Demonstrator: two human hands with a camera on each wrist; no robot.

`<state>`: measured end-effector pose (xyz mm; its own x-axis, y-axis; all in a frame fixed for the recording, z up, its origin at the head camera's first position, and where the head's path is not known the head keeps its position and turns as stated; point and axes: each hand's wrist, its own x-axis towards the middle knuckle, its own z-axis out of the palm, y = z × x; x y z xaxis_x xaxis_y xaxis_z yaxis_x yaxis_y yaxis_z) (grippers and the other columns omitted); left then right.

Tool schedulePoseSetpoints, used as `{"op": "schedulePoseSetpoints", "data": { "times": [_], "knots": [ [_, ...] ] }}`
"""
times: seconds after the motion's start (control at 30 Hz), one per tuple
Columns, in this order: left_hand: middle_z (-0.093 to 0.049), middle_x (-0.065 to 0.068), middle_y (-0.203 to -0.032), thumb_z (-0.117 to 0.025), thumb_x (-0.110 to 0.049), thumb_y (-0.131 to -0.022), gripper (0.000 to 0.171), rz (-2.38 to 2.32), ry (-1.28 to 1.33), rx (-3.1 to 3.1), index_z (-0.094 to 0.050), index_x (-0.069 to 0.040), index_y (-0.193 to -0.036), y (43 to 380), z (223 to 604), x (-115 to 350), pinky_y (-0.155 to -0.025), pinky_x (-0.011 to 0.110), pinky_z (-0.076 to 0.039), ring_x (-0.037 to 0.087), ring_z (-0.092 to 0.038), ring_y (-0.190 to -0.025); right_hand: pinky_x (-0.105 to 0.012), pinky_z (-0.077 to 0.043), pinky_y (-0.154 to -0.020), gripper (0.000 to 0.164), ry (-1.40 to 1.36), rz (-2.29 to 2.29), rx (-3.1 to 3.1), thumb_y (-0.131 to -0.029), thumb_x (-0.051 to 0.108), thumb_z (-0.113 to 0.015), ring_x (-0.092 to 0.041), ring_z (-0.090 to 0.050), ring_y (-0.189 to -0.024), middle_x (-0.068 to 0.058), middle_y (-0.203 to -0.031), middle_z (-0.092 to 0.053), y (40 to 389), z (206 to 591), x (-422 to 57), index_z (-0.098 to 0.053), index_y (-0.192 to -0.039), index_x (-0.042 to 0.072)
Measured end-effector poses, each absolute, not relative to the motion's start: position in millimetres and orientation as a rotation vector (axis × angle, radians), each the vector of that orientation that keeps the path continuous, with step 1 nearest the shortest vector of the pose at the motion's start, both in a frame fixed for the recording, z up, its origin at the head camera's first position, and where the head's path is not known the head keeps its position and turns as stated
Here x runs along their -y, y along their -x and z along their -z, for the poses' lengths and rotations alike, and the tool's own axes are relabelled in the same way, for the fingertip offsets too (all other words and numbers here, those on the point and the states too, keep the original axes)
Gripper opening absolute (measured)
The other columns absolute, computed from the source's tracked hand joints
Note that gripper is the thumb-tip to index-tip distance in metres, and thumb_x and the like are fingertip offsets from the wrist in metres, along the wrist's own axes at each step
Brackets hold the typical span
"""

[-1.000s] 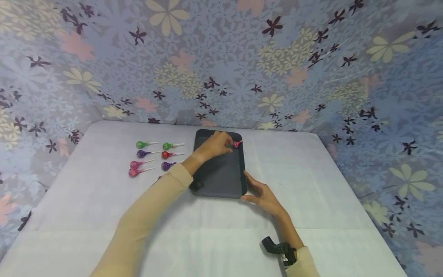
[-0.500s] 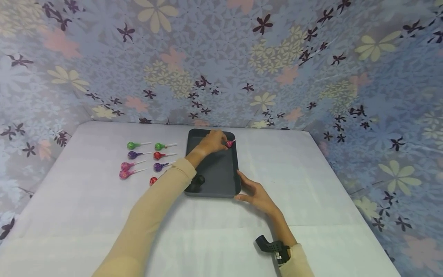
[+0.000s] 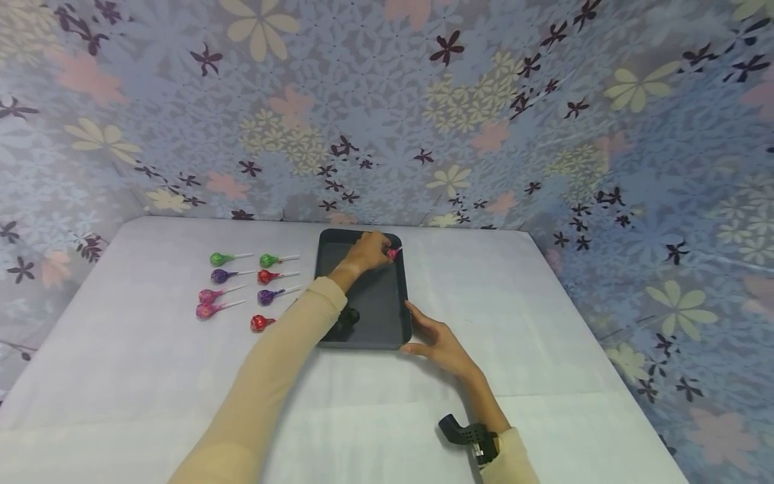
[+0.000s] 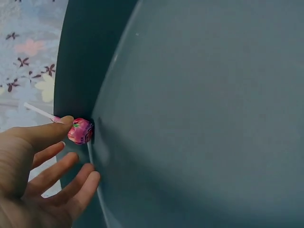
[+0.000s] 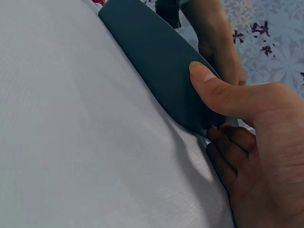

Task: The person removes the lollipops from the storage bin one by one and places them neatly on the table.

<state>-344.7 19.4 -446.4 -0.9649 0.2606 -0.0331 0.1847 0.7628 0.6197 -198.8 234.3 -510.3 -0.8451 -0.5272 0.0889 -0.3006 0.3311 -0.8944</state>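
My left hand [image 3: 369, 251] reaches over the dark grey tray [image 3: 381, 306] to its far right corner. There it pinches a pink lollipop [image 4: 80, 131], thumb at the base of the wrapped candy. In the left wrist view, the candy rests close against the tray's side wall and the white stick [image 4: 39, 111] points out over the rim; the other fingers are spread loosely below. My right hand [image 3: 441, 346] holds the near right corner of the tray. Its thumb [image 5: 204, 76] presses on the outer wall while the fingers curl at the corner.
Left of the tray, lollipops lie in two columns on the white cloth: green [image 3: 220, 259], purple [image 3: 222, 276], pink [image 3: 208, 296] and red [image 3: 261, 323] among them. My left sleeve [image 3: 284, 363] partly covers one red lollipop's stick. A patterned fabric wall [image 3: 363, 121] stands behind.
My left hand's fingers have drawn in on the pink lollipop at the tray's corner. The whole scene has shifted left in the head view. My right hand stays on the tray.
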Motion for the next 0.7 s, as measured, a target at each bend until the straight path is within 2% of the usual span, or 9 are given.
{"op": "schedulePoseSetpoints", "data": {
  "times": [0.17,0.27,0.4,0.53,0.7],
  "knots": [
    [-0.063,0.013,-0.13,-0.073,-0.014,-0.088,0.042,-1.109,-0.3,-2.804,-0.064,-0.005,-0.128,351,452,-23,-0.1,0.043,-0.049,0.029,-0.059,-0.121,-0.035,-0.027,-0.117,0.087,0.748,1.491,-2.4,-0.083,0.019,-0.078,-0.024,-0.025,-0.147,-0.004,-0.16,-0.026,198,509,-235,-0.029,-0.154,0.014],
    [-0.064,0.011,-0.129,-0.074,-0.014,-0.087,0.04,-1.13,-0.278,-2.798,-0.066,-0.007,-0.125,355,454,-24,-0.1,0.043,-0.049,0.028,-0.059,-0.12,-0.026,-0.027,-0.116,0.086,0.738,1.48,-2.407,-0.083,0.018,-0.078,-0.022,-0.025,-0.147,-0.003,-0.16,-0.026,198,506,-234,-0.029,-0.154,0.015],
    [-0.065,0.008,-0.128,-0.076,-0.017,-0.085,0.041,-1.119,-0.278,-2.813,-0.067,-0.009,-0.124,359,457,-25,-0.101,0.043,-0.048,0.026,-0.059,-0.121,-0.022,-0.027,-0.115,0.086,0.737,1.479,-2.406,-0.083,0.019,-0.078,-0.02,-0.026,-0.147,-0.001,-0.16,-0.027,200,507,-235,-0.029,-0.154,0.015],
    [-0.066,0.007,-0.128,-0.077,-0.017,-0.084,0.041,-1.132,-0.284,-2.821,-0.068,-0.01,-0.123,359,458,-26,-0.101,0.044,-0.048,0.026,-0.059,-0.12,-0.034,-0.027,-0.117,0.087,0.745,1.475,-2.424,-0.083,0.02,-0.078,-0.021,-0.027,-0.147,-0.001,-0.16,-0.027,201,510,-237,-0.029,-0.154,0.016],
    [-0.068,0.005,-0.124,-0.079,-0.017,-0.083,0.039,-1.16,-0.255,-2.815,-0.07,-0.012,-0.121,357,461,-27,-0.098,0.044,-0.05,0.026,-0.061,-0.116,-0.038,-0.027,-0.117,0.086,0.747,1.513,-2.379,-0.084,0.017,-0.077,-0.026,-0.029,-0.146,-0.004,-0.16,-0.025,198,509,-235,-0.029,-0.155,0.016]
  ]
}}
